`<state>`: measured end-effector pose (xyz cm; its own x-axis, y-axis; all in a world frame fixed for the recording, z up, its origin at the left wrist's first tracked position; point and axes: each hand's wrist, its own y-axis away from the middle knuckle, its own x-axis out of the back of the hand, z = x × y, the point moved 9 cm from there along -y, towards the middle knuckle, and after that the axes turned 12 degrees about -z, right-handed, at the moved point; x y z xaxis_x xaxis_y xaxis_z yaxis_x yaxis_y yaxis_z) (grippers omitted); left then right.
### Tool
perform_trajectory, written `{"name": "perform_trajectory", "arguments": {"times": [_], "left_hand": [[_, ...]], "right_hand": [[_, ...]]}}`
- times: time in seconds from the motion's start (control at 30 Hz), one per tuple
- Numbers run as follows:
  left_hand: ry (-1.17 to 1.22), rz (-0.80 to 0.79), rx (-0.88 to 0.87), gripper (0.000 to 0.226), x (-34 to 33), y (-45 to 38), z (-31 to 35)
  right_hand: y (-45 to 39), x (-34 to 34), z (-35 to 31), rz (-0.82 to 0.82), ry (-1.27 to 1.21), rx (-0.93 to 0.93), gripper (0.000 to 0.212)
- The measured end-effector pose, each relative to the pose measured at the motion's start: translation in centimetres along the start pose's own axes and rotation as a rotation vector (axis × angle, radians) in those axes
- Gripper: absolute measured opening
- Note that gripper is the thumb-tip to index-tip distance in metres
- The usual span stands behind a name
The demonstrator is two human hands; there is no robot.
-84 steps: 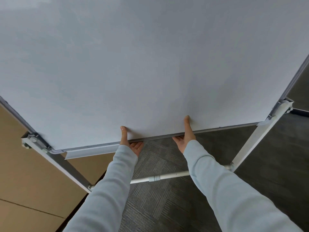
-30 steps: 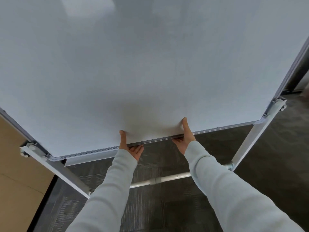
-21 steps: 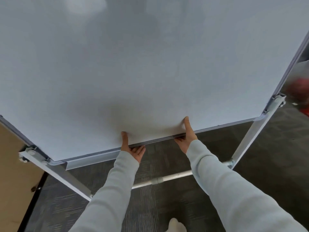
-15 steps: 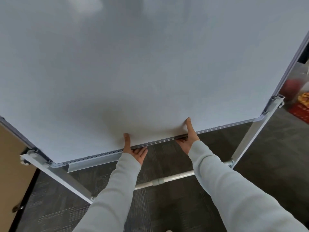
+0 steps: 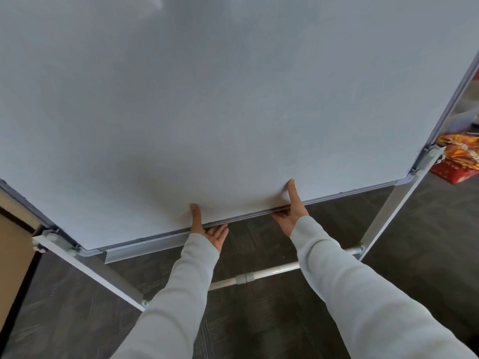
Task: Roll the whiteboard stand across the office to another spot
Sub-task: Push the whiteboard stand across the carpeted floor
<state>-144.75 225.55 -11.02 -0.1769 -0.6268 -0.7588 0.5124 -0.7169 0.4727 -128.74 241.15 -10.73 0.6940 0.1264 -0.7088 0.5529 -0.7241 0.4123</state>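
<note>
Whiteboard: the whiteboard stand (image 5: 233, 99) fills most of my view, right in front of me; its face is smooth, matte, pale grey-white and blank, edged by a thin metal frame.
Floor: dark grey carpet (image 5: 259, 320) with a faint ribbed tile pattern runs under the stand.
Left side: a tan panel (image 5: 13, 255) with a dark edge stands just beyond the left leg.
Legs: two flat white metal uprights (image 5: 103, 275) slant down from the bottom corners, joined by a round white crossbar (image 5: 272, 270) with a grey coupling.
Tray: a narrow grey pen ledge (image 5: 145, 248) hangs under the bottom edge, left of my hands.
Right side: crinkly orange and red packets (image 5: 458, 159) lie on the floor past the right leg, near it.
My hands: my left hand (image 5: 207, 229) and right hand (image 5: 291, 213) both grip the board's bottom rail, thumbs flat on the face, fingers curled underneath.
Sleeves: soft, pale grey fabric (image 5: 363, 294) down to the wrists.
</note>
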Motion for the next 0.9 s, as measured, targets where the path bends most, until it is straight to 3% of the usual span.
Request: {"name": "perform_trajectory", "arguments": {"times": [0.17,0.3,0.47,0.57,0.77,0.9], "left_hand": [[-0.025,0.007,0.003,0.099,-3.8,-3.2,-2.9],[-0.028,0.008,0.001,0.102,-7.2,-5.8,-5.4],[-0.05,-0.021,0.038,0.103,-11.3,-8.7,-9.8],[-0.055,-0.023,0.047,0.104,-13.5,-10.0,-12.1],[-0.069,-0.04,0.075,0.11,-17.9,-12.5,-17.0],[-0.089,-0.056,0.101,0.106,-21.6,-14.4,-20.8]], "right_hand": [[-2.8,1.8,-4.5,-0.019,0.012,0.014,0.106],[-5.2,3.7,-8.1,-0.041,-0.008,0.011,0.074],[-7.4,7.1,-13.1,0.002,-0.05,0.03,0.081],[-8.4,8.8,-15.8,0.011,-0.056,0.045,0.099],[-10.5,12.7,-21.3,0.04,-0.06,0.072,0.076],[-11.8,15.4,-25.7,0.068,-0.071,0.099,0.096]]}}
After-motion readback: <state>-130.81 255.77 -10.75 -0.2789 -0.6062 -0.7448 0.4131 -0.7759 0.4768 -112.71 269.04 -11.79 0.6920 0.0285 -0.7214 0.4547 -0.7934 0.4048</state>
